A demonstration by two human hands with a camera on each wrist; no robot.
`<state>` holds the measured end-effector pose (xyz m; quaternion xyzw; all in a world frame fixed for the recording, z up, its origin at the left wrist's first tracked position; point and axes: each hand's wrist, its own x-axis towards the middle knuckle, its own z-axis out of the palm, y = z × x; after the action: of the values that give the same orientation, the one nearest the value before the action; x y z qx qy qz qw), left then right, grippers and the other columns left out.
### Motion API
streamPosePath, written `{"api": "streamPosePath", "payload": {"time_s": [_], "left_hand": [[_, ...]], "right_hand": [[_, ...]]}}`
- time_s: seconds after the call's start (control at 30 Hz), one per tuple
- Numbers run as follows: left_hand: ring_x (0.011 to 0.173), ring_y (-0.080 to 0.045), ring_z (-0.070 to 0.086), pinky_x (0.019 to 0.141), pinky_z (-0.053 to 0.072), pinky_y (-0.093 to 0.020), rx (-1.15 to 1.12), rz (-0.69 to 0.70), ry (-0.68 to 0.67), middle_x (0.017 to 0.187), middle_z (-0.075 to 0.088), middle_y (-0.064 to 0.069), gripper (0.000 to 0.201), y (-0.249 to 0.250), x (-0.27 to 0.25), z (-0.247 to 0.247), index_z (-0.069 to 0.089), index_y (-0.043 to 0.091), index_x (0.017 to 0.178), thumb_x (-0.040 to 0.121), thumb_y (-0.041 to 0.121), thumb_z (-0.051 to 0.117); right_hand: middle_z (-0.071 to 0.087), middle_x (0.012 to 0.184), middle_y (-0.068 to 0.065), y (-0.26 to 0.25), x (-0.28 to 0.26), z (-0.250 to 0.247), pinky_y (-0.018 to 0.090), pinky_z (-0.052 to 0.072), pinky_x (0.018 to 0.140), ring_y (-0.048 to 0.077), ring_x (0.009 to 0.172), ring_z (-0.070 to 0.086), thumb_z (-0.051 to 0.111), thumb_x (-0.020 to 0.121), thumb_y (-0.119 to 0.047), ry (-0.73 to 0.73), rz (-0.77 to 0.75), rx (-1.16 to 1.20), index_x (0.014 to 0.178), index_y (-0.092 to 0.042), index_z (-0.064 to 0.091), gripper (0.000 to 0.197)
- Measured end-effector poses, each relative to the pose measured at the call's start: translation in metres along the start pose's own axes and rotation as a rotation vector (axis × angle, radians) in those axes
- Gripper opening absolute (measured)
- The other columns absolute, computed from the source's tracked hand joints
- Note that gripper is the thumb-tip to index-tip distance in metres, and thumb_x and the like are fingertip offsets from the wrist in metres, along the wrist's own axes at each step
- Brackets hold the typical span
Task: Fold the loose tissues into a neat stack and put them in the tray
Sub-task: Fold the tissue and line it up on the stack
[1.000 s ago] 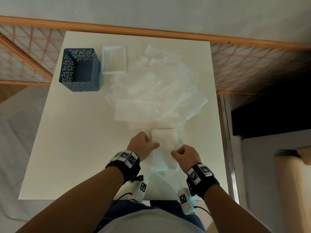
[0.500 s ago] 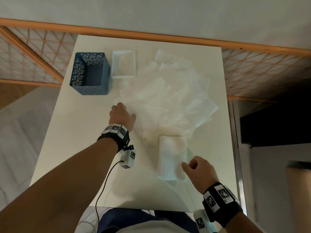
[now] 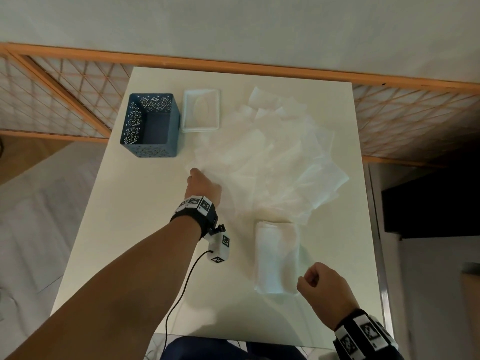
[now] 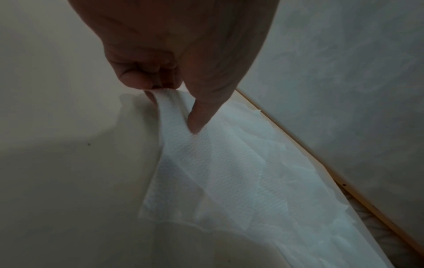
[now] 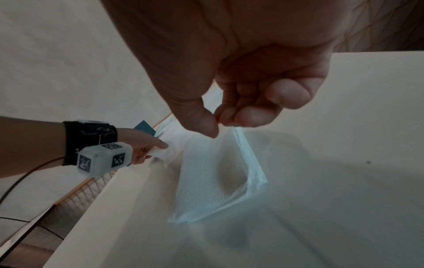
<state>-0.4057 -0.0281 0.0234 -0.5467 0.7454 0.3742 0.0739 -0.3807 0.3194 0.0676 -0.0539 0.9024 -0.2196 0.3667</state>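
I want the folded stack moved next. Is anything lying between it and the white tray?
Yes. The loose tissues are spread across the table between the folded stack and the white tray. The left hand pinches one at their near left edge. The tray itself looks empty.

On the table (image 3: 109, 255), the perforated bin (image 3: 150, 126) stood at about ten o'clock, with the tray (image 3: 201, 110) just beside it on its right. The loose tissues (image 3: 272, 162) lay overlapping from twelve to two o'clock, right of the tray. The folded stack (image 3: 276, 258) lay at about five o'clock, in front of that spread. The left hand (image 3: 204, 185) sat at the spread's nine-o'clock edge, the right hand (image 3: 324, 289) at the stack's near right corner.
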Motion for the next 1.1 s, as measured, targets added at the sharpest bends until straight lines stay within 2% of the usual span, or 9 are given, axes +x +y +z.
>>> {"api": "streamPosePath", "payload": {"time_s": [0.13,0.23,0.33,0.43,0.57,0.73,0.83,0.97,1.1], "left_hand": [[0.095,-0.028,0.059,0.077,0.045,-0.035,-0.086,0.013,0.013,0.115,0.061,-0.007,0.036,0.004,-0.01,-0.009,0.053,0.01,0.132,0.098,0.019,0.061],[0.083,-0.025,0.058,0.061,0.041,-0.031,-0.197,0.056,-0.011,0.089,0.064,-0.001,0.012,0.007,-0.021,-0.017,0.064,0.011,0.097,0.098,0.023,0.061],[0.068,-0.021,0.052,0.057,0.038,-0.029,-0.39,0.09,-0.051,0.072,0.058,0.001,0.024,0.015,-0.047,-0.032,0.056,0.013,0.074,0.095,0.022,0.066],[0.078,-0.023,0.061,0.069,0.048,-0.034,-0.531,0.161,-0.129,0.088,0.069,-0.01,0.023,0.024,-0.075,-0.054,0.067,0.005,0.09,0.093,0.028,0.068],[0.099,-0.032,0.07,0.091,0.054,-0.049,-0.738,0.197,-0.287,0.111,0.075,-0.016,0.045,0.03,-0.112,-0.082,0.069,0.002,0.106,0.079,0.038,0.072],[0.101,-0.026,0.07,0.091,0.053,-0.04,-0.893,0.247,-0.401,0.123,0.072,-0.022,0.027,0.034,-0.146,-0.103,0.068,-0.004,0.12,0.098,0.01,0.061],[0.105,-0.029,0.069,0.095,0.052,-0.043,-0.928,0.248,-0.444,0.125,0.072,-0.023,0.027,0.034,-0.158,-0.109,0.072,0.0,0.121,0.098,0.006,0.058],[0.106,-0.03,0.07,0.096,0.052,-0.043,-0.91,0.25,-0.459,0.122,0.074,-0.02,0.037,0.03,-0.163,-0.11,0.074,0.005,0.118,0.085,0.018,0.063],[0.116,-0.043,0.069,0.102,0.053,-0.05,-0.899,0.234,-0.439,0.121,0.075,-0.02,0.029,0.024,-0.163,-0.107,0.071,0.003,0.124,0.099,0.009,0.057]], "right_hand": [[0.065,0.07,-0.005,-0.003,0.003,-0.003,0.027,0.045,0.06,0.013,0.066,0.06,0.068,0.089,-0.032,-0.005,0.014,0.009,0.079,-0.02,0.06,0.017],[0.058,0.064,-0.005,-0.01,0.008,-0.006,0.031,0.044,0.058,0.014,0.059,0.05,0.064,0.091,-0.03,-0.011,-0.005,-0.008,0.075,-0.016,0.055,0.024],[0.047,0.059,-0.006,-0.029,0.017,-0.013,0.033,0.04,0.057,0.015,0.056,0.042,0.061,0.096,-0.031,0.033,-0.062,0.027,0.069,-0.016,0.045,0.035],[0.06,0.066,-0.003,-0.06,0.025,-0.021,0.033,0.047,0.064,0.019,0.063,0.056,0.058,0.1,-0.048,0.044,-0.141,0.136,0.077,-0.015,0.052,0.04],[0.079,0.096,0.002,-0.104,0.044,-0.029,0.042,0.057,0.087,0.025,0.091,0.075,0.049,0.103,-0.058,-0.083,-0.077,0.639,0.11,-0.014,0.064,0.046],[0.08,0.108,0.005,-0.146,0.055,-0.044,0.043,0.053,0.101,0.026,0.106,0.074,0.046,0.1,-0.068,-0.156,-0.022,1.053,0.127,-0.02,0.062,0.057],[0.079,0.114,0.008,-0.16,0.053,-0.051,0.043,0.055,0.098,0.026,0.108,0.075,0.049,0.099,-0.068,-0.186,-0.036,1.149,0.131,-0.023,0.063,0.057],[0.075,0.123,0.003,-0.164,0.047,-0.061,0.035,0.056,0.079,0.019,0.096,0.073,0.053,0.101,-0.053,-0.251,-0.112,1.262,0.134,-0.025,0.063,0.044],[0.072,0.129,0.007,-0.163,0.041,-0.067,0.034,0.058,0.076,0.021,0.099,0.071,0.067,0.094,-0.043,-0.186,-0.138,1.281,0.137,-0.015,0.064,0.051]]}}
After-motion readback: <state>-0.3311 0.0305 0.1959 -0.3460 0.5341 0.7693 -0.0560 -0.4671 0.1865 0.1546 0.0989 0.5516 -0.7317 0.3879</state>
